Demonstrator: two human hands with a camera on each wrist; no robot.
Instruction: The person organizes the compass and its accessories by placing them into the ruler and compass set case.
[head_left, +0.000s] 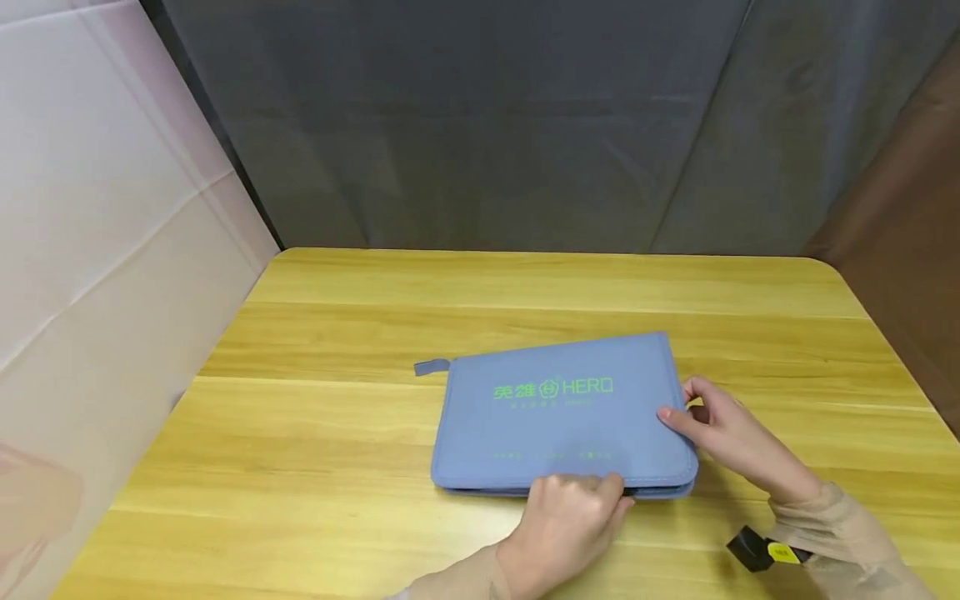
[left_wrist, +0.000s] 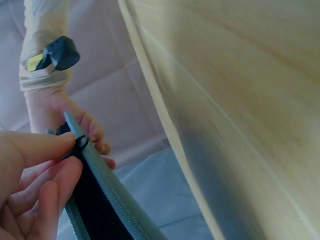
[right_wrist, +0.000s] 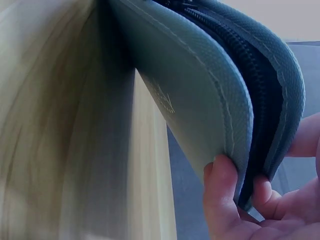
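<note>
A blue zip case (head_left: pixel 480 437) with green lettering, "HERO" among it, lies on the table. At its near edge, my left hand (head_left: pixel 558 529) pinches the small black zipper pull (left_wrist: pixel 81 142) between thumb and finger. The right hand (head_left: pixel 731 433) grips the case's right side, thumb on the top cover and other fingers behind or below. In the right wrist view, black zipper teeth (right_wrist: pixel 247 57) run round the corner between the two covers, and the slider (right_wrist: pixel 187 6) shows at the top edge. What the case holds is hidden.
A fabric tab (head_left: pixel 431 367) sticks out from the case's far left corner. The wooden table (head_left: pixel 262 433) has rounded far corners, with a dark curtain (head_left: pixel 450 125) behind it. White fabric hangs at left and brown at right. A black camera (head_left: pixel 750 548) sits on the right wrist.
</note>
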